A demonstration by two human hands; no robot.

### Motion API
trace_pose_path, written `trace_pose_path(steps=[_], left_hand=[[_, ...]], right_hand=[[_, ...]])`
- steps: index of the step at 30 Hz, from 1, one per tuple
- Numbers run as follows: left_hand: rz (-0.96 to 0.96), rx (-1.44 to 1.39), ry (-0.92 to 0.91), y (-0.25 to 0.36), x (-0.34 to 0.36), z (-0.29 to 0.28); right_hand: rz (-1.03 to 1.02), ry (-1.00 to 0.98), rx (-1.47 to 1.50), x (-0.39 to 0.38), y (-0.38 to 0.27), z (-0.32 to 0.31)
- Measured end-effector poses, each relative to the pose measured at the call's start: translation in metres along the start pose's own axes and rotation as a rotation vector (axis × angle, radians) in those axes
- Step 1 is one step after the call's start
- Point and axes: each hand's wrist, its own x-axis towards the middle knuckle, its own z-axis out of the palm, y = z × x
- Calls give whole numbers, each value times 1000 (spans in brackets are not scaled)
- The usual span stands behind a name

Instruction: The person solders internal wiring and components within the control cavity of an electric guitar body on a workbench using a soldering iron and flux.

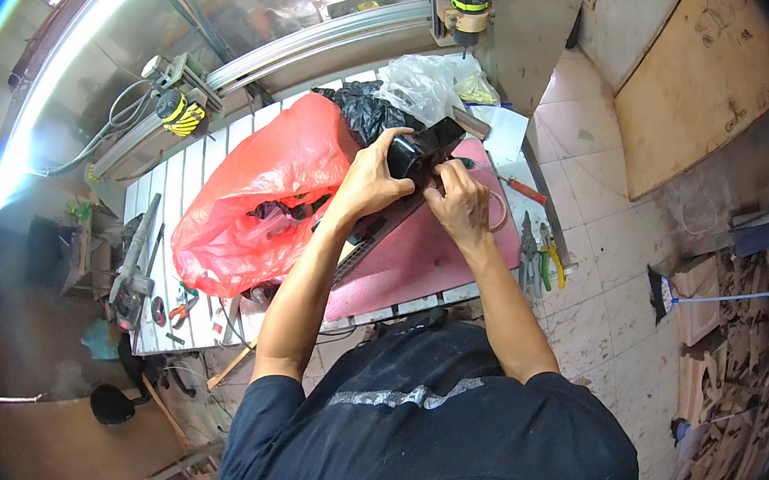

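In the head view, we look down on the person's left hand [374, 182] and right hand [459, 206], close together over the table [193, 337]. We see the left fingers grasping a glossy black device [403, 157] from its left side, the thumb bent toward us. The right fingers are bent in and bunched against the device's right side; their tips are partly hidden, so we cannot tell whether they pinch a small part. The device sits between the two hands, above the far part of a pink mat [399, 280], and a flat black panel [441, 138] slants up at its far right. Below the hands we make out what is probably a long dark strip [373, 241], running toward the person.

To the left of the left hand lies a large red plastic bag [264, 169], its mouth facing the near edge with dark items inside. Beyond the hands we see a black plastic bag [362, 105] and, just beside it, a clear plastic bag [417, 82]. To the right of the right hand lie a red-handled screwdriver [528, 191] and, nearer to us, pliers with green and yellow handles [553, 259]
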Motion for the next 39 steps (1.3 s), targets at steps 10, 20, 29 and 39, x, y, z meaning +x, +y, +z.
trace_pose_path(steps=[10,20,29,39], left_hand=[[-11,-8,8,2,-5,2],[33,3,19,-3,-4,5],[17,4,8,4,-5,3],[23,-6,5,-2,-4,3]], right_hand=[[111,-10,34,-9,-4,4],[61,-21,-18,-10,-6,0],[50,-16,29,-12,-2,-1],[22,-9,38,-7,-1,0]])
